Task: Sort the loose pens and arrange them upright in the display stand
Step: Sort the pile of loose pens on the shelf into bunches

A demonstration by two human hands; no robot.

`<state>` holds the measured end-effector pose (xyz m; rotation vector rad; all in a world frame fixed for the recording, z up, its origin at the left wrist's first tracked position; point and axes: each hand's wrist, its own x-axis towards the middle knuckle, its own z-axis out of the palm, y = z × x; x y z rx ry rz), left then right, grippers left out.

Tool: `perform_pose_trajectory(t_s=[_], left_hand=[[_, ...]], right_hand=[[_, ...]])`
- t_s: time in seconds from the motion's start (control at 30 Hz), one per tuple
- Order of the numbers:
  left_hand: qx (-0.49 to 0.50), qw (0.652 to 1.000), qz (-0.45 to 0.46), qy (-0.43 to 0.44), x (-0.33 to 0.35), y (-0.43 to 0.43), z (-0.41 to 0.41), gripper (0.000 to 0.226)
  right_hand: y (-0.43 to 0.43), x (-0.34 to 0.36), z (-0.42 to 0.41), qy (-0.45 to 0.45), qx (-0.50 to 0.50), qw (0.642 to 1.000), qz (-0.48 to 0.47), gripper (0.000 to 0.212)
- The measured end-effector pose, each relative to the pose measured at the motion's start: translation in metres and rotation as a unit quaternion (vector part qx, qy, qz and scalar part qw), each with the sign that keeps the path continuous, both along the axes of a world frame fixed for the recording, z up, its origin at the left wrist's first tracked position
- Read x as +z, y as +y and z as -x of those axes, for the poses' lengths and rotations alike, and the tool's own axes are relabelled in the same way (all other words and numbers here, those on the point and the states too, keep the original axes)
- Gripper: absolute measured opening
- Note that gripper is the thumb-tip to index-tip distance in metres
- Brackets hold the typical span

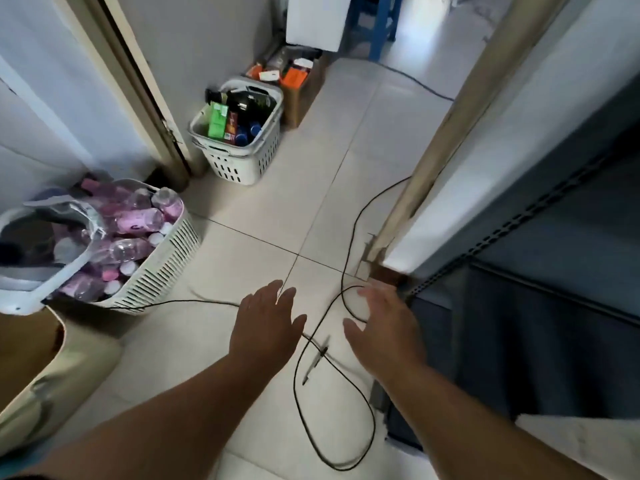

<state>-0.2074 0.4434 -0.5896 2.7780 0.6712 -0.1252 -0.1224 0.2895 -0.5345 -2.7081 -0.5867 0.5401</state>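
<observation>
One dark pen lies on the pale tiled floor, between my two forearms, beside a black cable. My left hand hovers above the floor just left of the pen, fingers straight and spread, holding nothing. On the other side of the pen my right hand is likewise flat and empty, palm down. No display stand is in view.
A black cable loops across the floor around the pen. A white basket of pink bottles stands at the left, and another white basket of boxes and bottles further back. A dark blue shelf unit lines the right side.
</observation>
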Motion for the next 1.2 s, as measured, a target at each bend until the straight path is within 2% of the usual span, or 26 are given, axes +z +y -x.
perform_pose_trajectory(t_s=[0.27,0.57,0.93,1.2], left_hand=[[-0.073,0.996,-0.032,0.045,-0.16,0.019,0.006,0.057],[-0.099,0.992,-0.011,0.082,-0.271,0.052,0.009,0.055],[-0.108,0.991,0.016,0.076,-0.313,0.065,0.003,0.054],[-0.094,0.99,0.029,0.1,-0.332,0.062,0.002,0.058]], right_hand=[[0.009,-0.178,0.013,0.066,-0.062,0.995,0.035,0.049],[0.025,-0.327,0.033,0.114,-0.077,0.985,0.102,0.046],[0.04,-0.4,0.035,0.135,-0.047,0.977,0.157,0.049],[0.036,-0.442,0.044,0.204,-0.012,0.945,0.256,0.068]])
